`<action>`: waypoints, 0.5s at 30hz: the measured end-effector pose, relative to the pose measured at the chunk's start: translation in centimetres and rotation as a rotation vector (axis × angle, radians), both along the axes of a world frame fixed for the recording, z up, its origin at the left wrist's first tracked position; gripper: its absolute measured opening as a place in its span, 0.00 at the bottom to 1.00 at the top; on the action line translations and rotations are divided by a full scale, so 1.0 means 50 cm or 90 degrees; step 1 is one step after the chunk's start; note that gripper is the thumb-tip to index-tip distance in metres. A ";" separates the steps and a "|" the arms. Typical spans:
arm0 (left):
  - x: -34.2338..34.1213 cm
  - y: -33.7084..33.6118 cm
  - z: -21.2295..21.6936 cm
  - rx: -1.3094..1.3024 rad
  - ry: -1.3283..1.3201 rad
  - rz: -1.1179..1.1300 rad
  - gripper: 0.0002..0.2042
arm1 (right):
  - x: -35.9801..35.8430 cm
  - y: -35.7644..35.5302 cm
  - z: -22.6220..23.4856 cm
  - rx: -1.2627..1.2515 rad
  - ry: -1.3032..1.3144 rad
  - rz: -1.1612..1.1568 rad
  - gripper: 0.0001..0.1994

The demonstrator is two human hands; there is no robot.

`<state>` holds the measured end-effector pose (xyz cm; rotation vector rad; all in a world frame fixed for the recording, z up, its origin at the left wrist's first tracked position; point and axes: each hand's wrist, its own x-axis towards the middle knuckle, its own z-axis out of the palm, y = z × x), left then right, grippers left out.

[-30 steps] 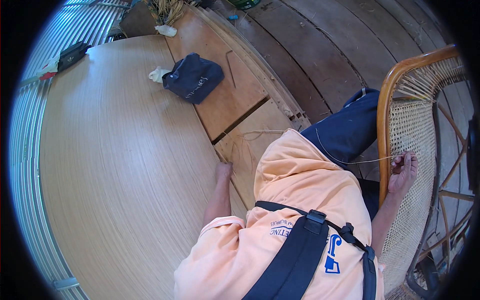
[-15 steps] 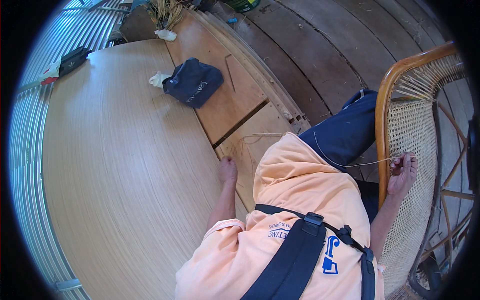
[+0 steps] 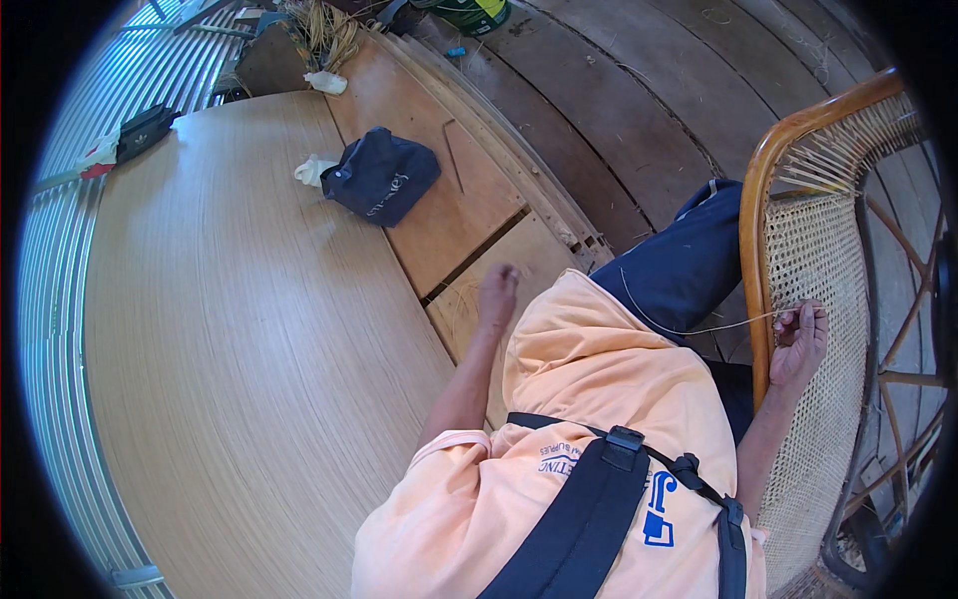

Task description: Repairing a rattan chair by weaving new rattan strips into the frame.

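Note:
My right hand [image 3: 801, 344] pinches a thin cane strand [image 3: 733, 324] over the woven seat or back of a rattan chair [image 3: 760, 240]. From those fingers the strand crosses the chair's rounded frame and curves up over my dark trouser leg. Above the wooden boards left of my lap is my left hand [image 3: 498, 292], its fingers curled together and slightly blurred. What it holds, if anything, cannot be made out. Loose pale fibres [image 3: 461, 299] lie on the board beside that hand.
A large wood-grain panel [image 3: 249, 319] spreads along my left. On the boards stands a dark blue cloth bag [image 3: 384, 178], with a crumpled white item [image 3: 313, 170] beside it. Farther off are a bundle of dry strands [image 3: 324, 35] and a green bucket [image 3: 474, 12].
My left hand has moved up and right, from the panel's edge to above the boards near my lap. The right hand stays on the strand almost unmoved.

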<state>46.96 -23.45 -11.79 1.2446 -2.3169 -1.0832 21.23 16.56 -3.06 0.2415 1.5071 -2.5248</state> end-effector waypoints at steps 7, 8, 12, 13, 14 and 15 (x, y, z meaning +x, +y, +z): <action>0.020 -0.113 0.155 0.325 0.113 0.230 0.10 | -0.002 0.003 -0.004 -0.005 0.016 0.009 0.04; 0.019 -0.118 0.165 0.368 0.148 0.255 0.10 | -0.001 0.003 -0.002 -0.007 0.017 0.007 0.04; -0.002 -0.119 0.193 0.388 0.149 0.264 0.07 | -0.001 0.004 -0.002 -0.004 0.025 0.007 0.05; -0.004 -0.117 0.194 0.388 0.147 0.264 0.07 | 0.000 0.003 0.000 0.001 0.018 0.000 0.05; -0.006 -0.117 0.195 0.403 0.156 0.250 0.06 | 0.000 0.001 0.002 0.005 0.011 -0.006 0.06; -0.008 -0.116 0.196 0.418 0.164 0.236 0.06 | 0.000 0.001 -0.001 0.005 0.010 -0.007 0.06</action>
